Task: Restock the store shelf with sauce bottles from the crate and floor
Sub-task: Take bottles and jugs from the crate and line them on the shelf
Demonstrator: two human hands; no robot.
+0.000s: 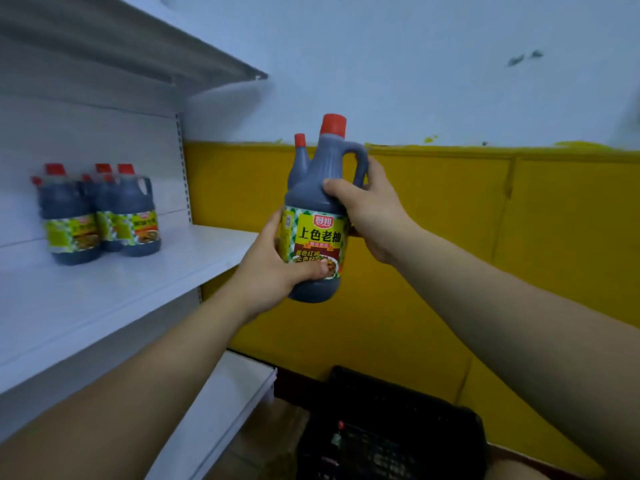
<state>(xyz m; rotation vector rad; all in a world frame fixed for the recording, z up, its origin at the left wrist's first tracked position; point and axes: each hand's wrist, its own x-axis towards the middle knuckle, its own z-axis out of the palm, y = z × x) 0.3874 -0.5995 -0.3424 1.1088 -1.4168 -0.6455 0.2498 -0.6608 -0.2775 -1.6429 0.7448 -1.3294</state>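
Holds bottle (307,197) upright in air right of shelf (156,268), left hand (273,268) clamped low on label (318,237), right hand (370,209) clamped by handle (362,164), probably sharing weight before setting beside stocked bottles (100,216).

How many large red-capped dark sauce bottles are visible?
4 sauce bottles: three on the white metal shelf, one held by left hand and right hand. Black crate may hide more.

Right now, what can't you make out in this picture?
Head view only:
- Crate: dark inside and cut off by the bottom edge, so its contents are unclear.
- Shelf bottles: blurred and overlapping, so count and labels are uncertain.
- Small bottle: mostly hidden behind the held bottle.
- Lower label of the held bottle: partly covered by the left hand.
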